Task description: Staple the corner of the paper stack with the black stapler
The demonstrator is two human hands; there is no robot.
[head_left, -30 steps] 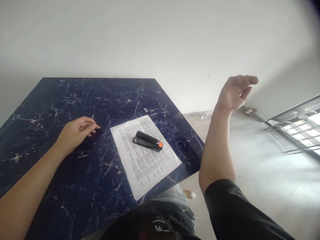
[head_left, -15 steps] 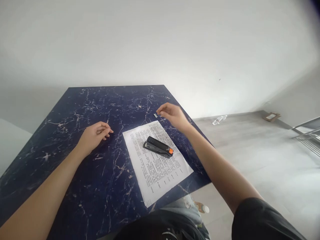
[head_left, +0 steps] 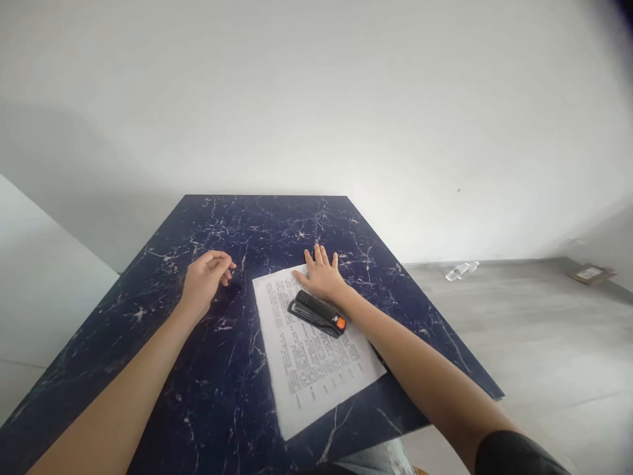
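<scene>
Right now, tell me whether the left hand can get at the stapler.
Likely yes: the left hand seems empty, and only tabletop and paper lie between it and the stapler; the right hand, spread beyond the stapler, leaves that side open.

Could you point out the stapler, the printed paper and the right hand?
Stapler (head_left: 319, 309), head view: middle of its black top.
Printed paper (head_left: 312, 358), head view: printed face.
Right hand (head_left: 323, 278), head view: back of the hand.

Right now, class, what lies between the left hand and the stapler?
In the head view, going from the left hand to the stapler: first dark marbled tabletop, then part of the printed paper on which the stapler rests.
</scene>
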